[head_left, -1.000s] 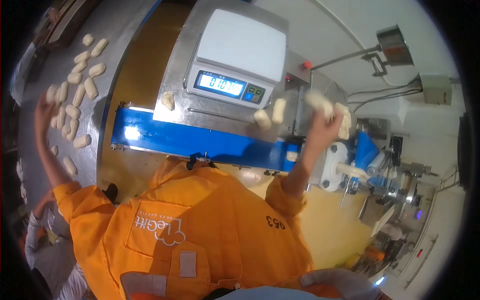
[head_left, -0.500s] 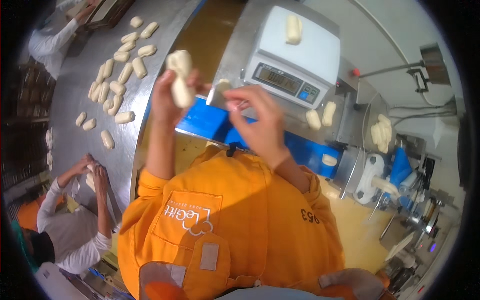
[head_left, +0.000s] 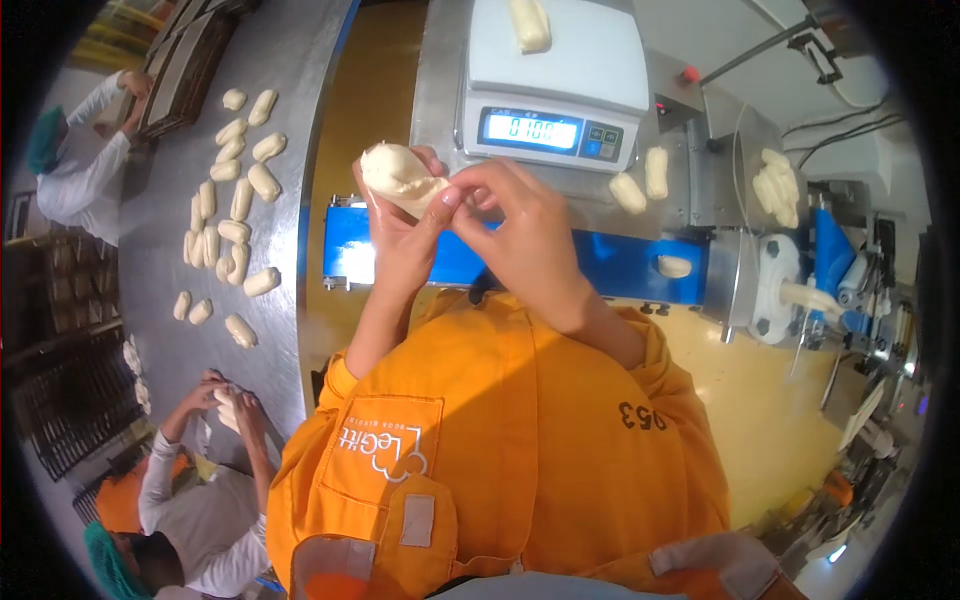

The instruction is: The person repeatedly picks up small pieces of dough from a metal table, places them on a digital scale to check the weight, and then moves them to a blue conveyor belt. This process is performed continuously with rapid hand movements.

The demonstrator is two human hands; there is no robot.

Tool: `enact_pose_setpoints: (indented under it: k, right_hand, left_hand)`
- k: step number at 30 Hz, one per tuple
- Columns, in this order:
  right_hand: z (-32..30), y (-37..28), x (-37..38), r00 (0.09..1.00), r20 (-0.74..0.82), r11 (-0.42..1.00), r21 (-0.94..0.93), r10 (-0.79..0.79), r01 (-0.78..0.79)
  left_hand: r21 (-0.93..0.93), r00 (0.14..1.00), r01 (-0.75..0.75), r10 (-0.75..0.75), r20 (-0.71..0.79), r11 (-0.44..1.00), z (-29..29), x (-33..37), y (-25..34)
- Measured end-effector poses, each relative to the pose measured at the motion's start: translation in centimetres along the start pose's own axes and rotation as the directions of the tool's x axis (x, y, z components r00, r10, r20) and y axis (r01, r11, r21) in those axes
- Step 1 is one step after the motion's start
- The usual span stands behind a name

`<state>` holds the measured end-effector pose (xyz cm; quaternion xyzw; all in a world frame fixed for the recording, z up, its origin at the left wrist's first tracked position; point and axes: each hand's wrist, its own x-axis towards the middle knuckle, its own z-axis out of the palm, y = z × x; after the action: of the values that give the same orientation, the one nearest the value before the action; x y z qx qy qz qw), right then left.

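Note:
A pale dough piece (head_left: 393, 170) lies in my left hand (head_left: 402, 238), its fingers wrapped round it from below and behind. The near right part of that dough is drawn out into a flap. My right hand (head_left: 528, 228) pinches the flap's end between thumb and fingers, beside my left thumb. Both hands are held above the left part of a blue conveyor belt (head_left: 610, 262). Just beyond stands a white digital scale (head_left: 570, 70) with a lit display, and one dough roll (head_left: 530, 26) rests on its pan.
Two dough rolls (head_left: 642, 182) lie right of the scale, and a single dough piece (head_left: 674, 266) sits on the belt. A dough pile (head_left: 776, 190) stands beside the machine (head_left: 775, 290) at right. On the left, a steel table (head_left: 285, 335) bears several rolls; two co-workers (head_left: 205, 505) are beside it.
My hands have come together: my right fingers now pinch the dough held in my left hand, which was upright and apart before. The scale's display has lit up. The whole view has shifted.

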<state>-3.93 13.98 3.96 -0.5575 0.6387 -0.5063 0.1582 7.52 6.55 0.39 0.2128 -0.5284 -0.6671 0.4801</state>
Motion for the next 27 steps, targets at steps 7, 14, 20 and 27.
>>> enact_pose_setpoints:
  k: [7,14,20,27]
  right_hand:
    - [-1.0,1.8,0.5,0.922,0.346,0.614,0.694,0.174,-0.376]
    - [0.2,2.3,0.8,0.947,0.318,-0.171,0.937,0.049,-0.306]
    - [-0.9,1.4,1.3,0.999,0.036,0.909,0.416,-0.024,0.007]
    - [-2.0,2.7,0.6,0.969,0.233,0.61,0.756,0.087,-0.237]
  left_hand:
    - [-0.244,0.978,0.153,-0.112,0.175,0.957,-1.1,0.0,1.8]
    - [-0.51,0.973,0.202,-0.112,0.201,0.836,-0.6,0.6,2.2]
    - [-0.325,0.97,0.214,-0.239,-0.038,0.921,0.4,0.9,0.8]
    - [-0.259,0.908,0.401,-0.418,-0.012,0.879,0.2,0.8,0.2]
